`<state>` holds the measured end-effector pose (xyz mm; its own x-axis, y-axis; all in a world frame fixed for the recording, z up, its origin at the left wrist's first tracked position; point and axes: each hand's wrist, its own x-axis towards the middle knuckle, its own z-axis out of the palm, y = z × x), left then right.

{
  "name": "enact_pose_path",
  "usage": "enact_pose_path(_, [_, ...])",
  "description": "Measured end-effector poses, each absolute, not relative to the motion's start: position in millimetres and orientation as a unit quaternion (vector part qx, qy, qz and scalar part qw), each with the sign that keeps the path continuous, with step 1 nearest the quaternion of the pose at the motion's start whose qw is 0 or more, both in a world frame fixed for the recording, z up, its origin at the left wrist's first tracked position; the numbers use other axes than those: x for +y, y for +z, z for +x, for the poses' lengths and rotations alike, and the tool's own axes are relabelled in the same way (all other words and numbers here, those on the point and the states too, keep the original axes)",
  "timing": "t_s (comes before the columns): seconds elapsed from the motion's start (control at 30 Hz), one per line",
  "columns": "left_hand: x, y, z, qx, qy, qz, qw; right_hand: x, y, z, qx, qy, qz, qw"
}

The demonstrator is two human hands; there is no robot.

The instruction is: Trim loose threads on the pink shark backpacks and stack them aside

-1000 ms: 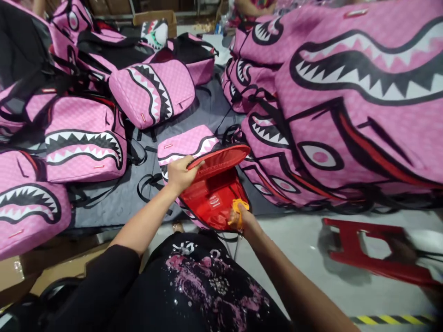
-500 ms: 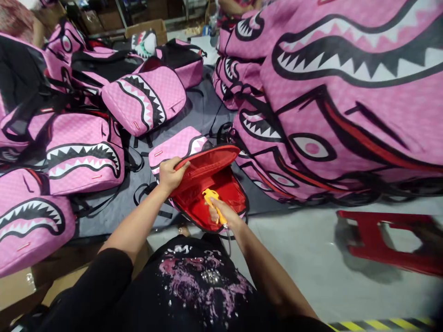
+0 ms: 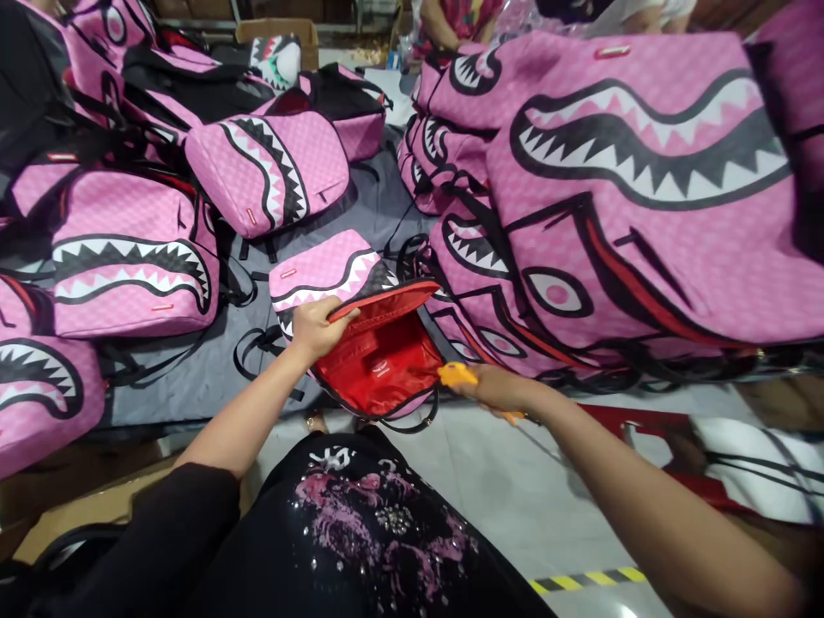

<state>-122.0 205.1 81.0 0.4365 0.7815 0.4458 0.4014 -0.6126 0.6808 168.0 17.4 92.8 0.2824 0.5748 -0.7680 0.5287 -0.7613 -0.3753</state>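
A pink backpack with a shark-mouth print lies on the grey-covered table in front of me, its front flap raised and its red lining showing. My left hand is closed on the edge of the flap, thumb on top. My right hand is wrapped round a yellow air blow gun with a thin hose trailing behind. It is just off the right side of the bag's opening, nose pointing towards it. Part of the blow gun's grip is hidden by my fingers.
More pink backpacks lie at the left, and a large pile stands at the right. A red stool with white items on it is on the floor at lower right. Another person's arm shows at the back.
My right hand has drawn the blow gun out of the bag's red interior, off to the right. My left hand still holds the flap. The view has shifted a little to the right.
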Motion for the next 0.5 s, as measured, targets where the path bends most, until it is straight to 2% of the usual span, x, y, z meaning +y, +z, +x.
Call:
enact_pose_path(0.17, [186,84,-121,0.367,0.367,0.821,0.239,13,85,152,-0.335,0.530,-0.747,0.222])
enact_pose_path(0.27, [157,79,-127,0.365,0.318,0.836,0.259,-3,69,147,-0.312,0.583,-0.698,0.275])
enact_pose_path(0.4, [116,45,-157,0.338,0.243,0.817,0.400,-44,35,173,-0.255,0.525,-0.736,0.341])
enact_pose_path(0.5, [110,8,-179,0.487,0.259,0.676,0.488,-54,11,192,-0.219,0.455,-0.769,0.392])
